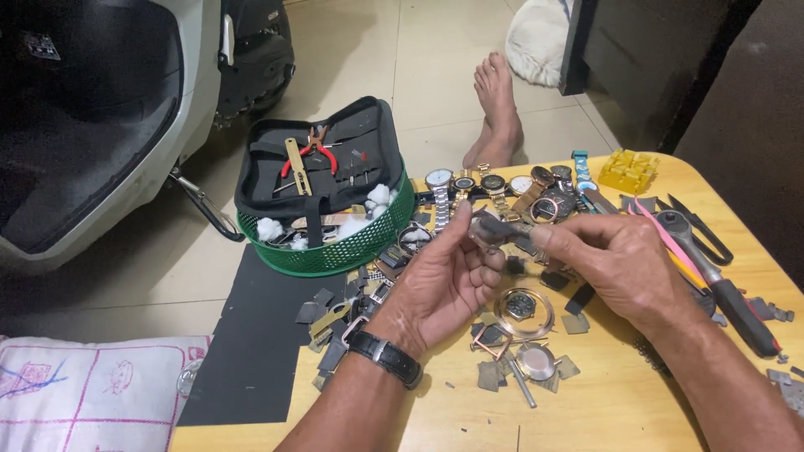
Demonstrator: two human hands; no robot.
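We've got both hands up over the tabletop (611,402), left hand (440,280) and right hand (615,264) each with the grip pinched shut on a small watch part (494,228) between them. Right under it sit a round case (523,308) and loose metal bits. Behind, a row of watches (494,186); left, a green basket (343,247) with a tool pouch (322,159); right, pliers (724,289).

Bare forearms; a black wristwatch (386,357) on the left wrist.
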